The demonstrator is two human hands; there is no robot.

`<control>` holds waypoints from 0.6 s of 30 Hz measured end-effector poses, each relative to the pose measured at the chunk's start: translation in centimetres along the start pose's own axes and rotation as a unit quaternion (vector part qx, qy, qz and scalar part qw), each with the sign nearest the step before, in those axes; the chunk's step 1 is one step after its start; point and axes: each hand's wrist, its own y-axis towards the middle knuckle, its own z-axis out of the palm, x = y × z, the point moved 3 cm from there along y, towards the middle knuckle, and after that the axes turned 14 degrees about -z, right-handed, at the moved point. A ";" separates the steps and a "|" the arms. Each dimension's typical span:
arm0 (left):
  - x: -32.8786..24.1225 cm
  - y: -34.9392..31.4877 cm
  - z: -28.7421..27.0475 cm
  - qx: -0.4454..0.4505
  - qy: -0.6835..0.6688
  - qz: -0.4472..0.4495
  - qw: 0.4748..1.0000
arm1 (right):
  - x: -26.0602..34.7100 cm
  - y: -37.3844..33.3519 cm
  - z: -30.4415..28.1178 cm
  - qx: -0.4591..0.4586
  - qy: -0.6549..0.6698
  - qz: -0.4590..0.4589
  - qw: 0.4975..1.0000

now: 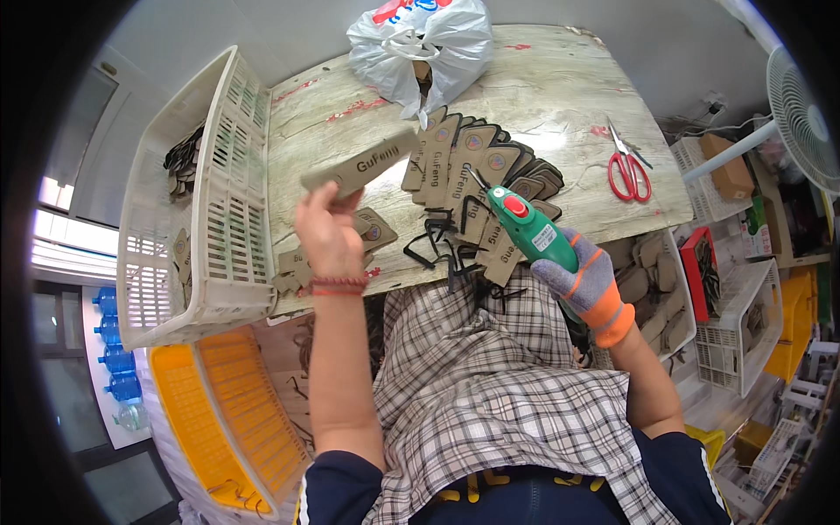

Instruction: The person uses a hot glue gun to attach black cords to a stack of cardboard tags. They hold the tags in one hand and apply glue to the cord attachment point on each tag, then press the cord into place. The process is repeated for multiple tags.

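My bare left hand (331, 234), with a red bead bracelet at the wrist, pinches one end of a flat tan pad (366, 164) with dark lettering, raised above the table's left part. In an orange and grey glove, my right hand (593, 289) is wrapped round a green handheld power tool (535, 226) with a red button. The tool's thin metal tip points up and left, over a fanned pile of dark-edged tan pads (451, 166). Curled black strips (435, 245) lie beside the pile. A few more tan pads (374, 229) rest behind my left hand.
A white plastic bag (455, 57) stands at the table's far edge. Red-handled scissors (626, 171) lie on the right. A white crate (232, 210) borders the table's left side. Below are a yellow crate (179, 411) and, at right, a bin of tan pieces (688, 289).
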 end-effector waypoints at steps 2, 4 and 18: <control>2.6 -2.0 -0.2 -0.004 -0.072 -0.142 0.987 | -0.6 -0.2 0.4 -0.007 0.001 0.003 1.000; 5.6 -4.0 0.0 -0.024 -0.074 -0.184 0.980 | -1.2 -0.4 1.0 -0.004 0.008 -0.001 1.000; 7.0 -6.2 5.0 0.054 0.011 -0.069 0.996 | -0.5 -0.5 2.7 0.010 -0.071 0.018 0.997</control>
